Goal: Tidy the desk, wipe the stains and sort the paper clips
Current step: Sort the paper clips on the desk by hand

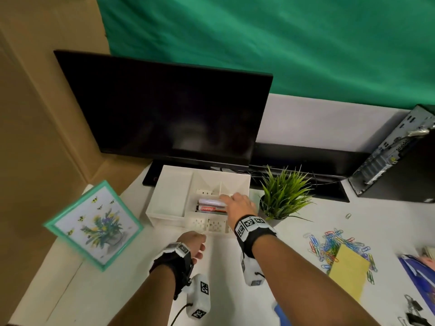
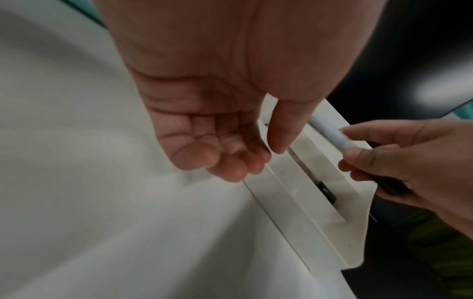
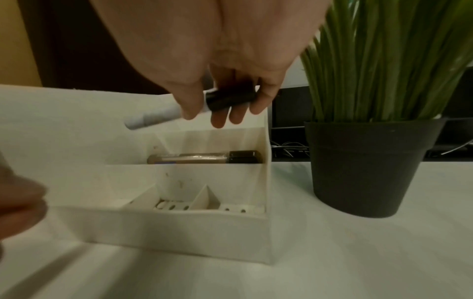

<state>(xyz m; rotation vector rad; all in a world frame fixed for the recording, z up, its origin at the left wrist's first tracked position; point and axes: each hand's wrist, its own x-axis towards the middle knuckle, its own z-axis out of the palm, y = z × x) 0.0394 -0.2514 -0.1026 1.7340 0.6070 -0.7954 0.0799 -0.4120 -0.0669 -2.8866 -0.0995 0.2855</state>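
Partly done; right hand [image 3: 225,101] pinching a white marker [image 3: 153,117] above the organizer [image 1: 164,198], poised over the slot already holding another marker [image 1: 208,208]; left hand [image 2: 217,141] loosely curled, holding nothing, just before the organizer; paper clips [image 1: 329,245] lying scattered on the counter [image 1: 294,290], unsorted; stains not discernible.

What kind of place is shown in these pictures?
Most likely an office desk: a dark monitor, a desktop computer, a white organizer tray holding markers, and scattered paper clips.
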